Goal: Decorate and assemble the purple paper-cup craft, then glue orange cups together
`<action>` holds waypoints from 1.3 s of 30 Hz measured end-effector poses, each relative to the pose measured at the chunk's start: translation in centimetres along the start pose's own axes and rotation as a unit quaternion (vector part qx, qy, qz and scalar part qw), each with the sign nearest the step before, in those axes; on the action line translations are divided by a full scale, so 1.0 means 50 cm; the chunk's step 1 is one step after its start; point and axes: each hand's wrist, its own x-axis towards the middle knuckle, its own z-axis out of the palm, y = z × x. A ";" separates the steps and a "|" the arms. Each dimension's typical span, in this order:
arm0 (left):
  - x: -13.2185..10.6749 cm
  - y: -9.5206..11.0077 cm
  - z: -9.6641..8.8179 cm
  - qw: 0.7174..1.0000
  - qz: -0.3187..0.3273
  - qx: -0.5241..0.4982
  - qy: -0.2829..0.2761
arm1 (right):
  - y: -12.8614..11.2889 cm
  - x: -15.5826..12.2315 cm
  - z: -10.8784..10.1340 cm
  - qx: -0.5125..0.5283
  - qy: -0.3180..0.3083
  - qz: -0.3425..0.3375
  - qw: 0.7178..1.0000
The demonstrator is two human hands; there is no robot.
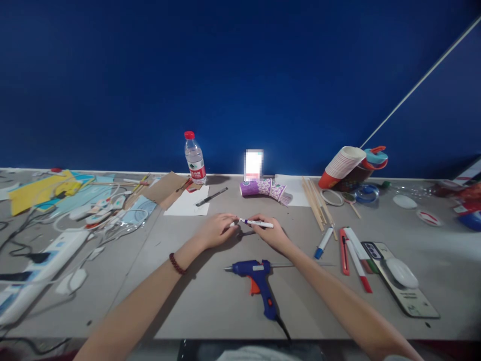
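Observation:
My right hand (pixel 271 233) grips a white marker (pixel 261 223), its purple end pointing left toward my left hand. The fingers of my left hand (pixel 217 231) are curled together close to that end. Something small and white shows at the fingertips, too small to name. Just in front of both hands, a blue hot glue gun (pixel 259 273) with an orange trigger lies on its side, a clear glue stick out of its back. Beyond the hands rests a purple-and-white fish-patterned tube (pixel 263 189). A black pen (pixel 211 196) lies partly over white paper (pixel 184 204).
A water bottle (pixel 195 163) and a lit phone screen (pixel 254 164) stand by the blue wall. Right are wooden sticks (pixel 315 203), stacked paper cups (pixel 342 165), a blue-capped marker (pixel 323 243) and a phone (pixel 404 286) under a white mouse. Left, a power strip (pixel 48 271) has tangled cables.

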 end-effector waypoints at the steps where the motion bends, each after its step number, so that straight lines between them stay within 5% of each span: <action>1: 0.000 0.000 0.000 1.000 -0.001 0.000 -0.001 | -0.001 0.000 0.000 -0.003 0.003 0.003 1.000; 26: -0.005 0.000 -0.012 0.995 -0.035 -0.088 0.017 | 0.018 0.010 0.003 0.054 0.049 0.001 0.997; 39: -0.003 0.012 -0.011 1.000 0.024 -0.003 -0.003 | 0.015 0.006 0.004 0.019 0.028 -0.024 0.999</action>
